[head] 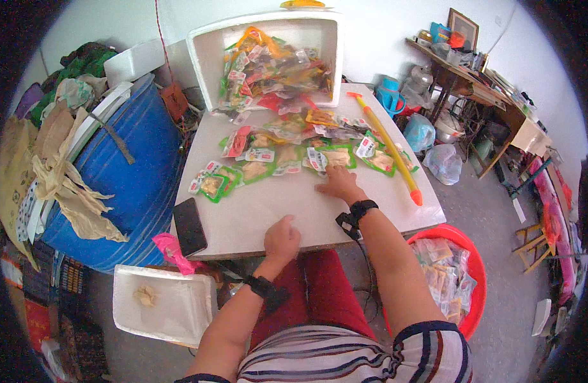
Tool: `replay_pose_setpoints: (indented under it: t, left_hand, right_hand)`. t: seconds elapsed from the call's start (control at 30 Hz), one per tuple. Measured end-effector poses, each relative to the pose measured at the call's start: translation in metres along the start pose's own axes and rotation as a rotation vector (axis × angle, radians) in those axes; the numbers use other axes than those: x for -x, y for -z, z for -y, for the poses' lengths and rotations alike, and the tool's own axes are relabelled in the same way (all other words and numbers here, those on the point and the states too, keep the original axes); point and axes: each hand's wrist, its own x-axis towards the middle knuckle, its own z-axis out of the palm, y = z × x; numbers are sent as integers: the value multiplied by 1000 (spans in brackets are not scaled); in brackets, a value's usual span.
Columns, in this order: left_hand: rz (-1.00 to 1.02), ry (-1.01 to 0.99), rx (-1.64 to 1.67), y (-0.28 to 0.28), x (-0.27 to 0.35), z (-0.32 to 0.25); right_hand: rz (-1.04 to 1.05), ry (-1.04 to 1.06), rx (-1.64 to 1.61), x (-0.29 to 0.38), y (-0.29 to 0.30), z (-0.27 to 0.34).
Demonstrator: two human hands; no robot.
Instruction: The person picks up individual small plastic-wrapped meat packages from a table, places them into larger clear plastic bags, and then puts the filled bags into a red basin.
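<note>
My right hand (pixel 341 185) rests palm down on the white tabletop (pixel 236 225). Its fingertips meet the lower edge of a green-edged food packet (pixel 338 157), and the thumb is spread off to the left. Nearer the table's front edge is my left hand (pixel 282 240), loosely curled, with no object visible in it. Several sealed food packets (pixel 258 170) form rough rows beyond my hands. Two overlapping green-edged packets (pixel 213 185) lie at the left end. Behind them, a white foam box (pixel 193 62) on its side opens toward me, heaped with mixed packets (pixel 284 72).
A yellow tube with orange ends (pixel 392 148) lies along the table's right side. At the left edge are a dark phone (pixel 190 226) and a pink wrapper (pixel 175 253). Below stand a foam box (pixel 179 311) and a red tub (pixel 478 282) of packets. A blue barrel (pixel 126 182) flanks the table.
</note>
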Motion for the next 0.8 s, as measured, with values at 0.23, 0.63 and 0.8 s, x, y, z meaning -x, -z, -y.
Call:
replay_pose_setpoints:
  t: [0.23,0.63,0.8]
  left_hand:
    - [29,13,24,2,-1,-4]
    - [25,-53,11,3,1,-2]
    - [14,-71,8,6,0,-5]
  right_hand:
    - [-137,50,-156,-18,16,-10]
    - [-163,-43,44,-33,-12,10]
    - [-43,117,137,-2,-13,2]
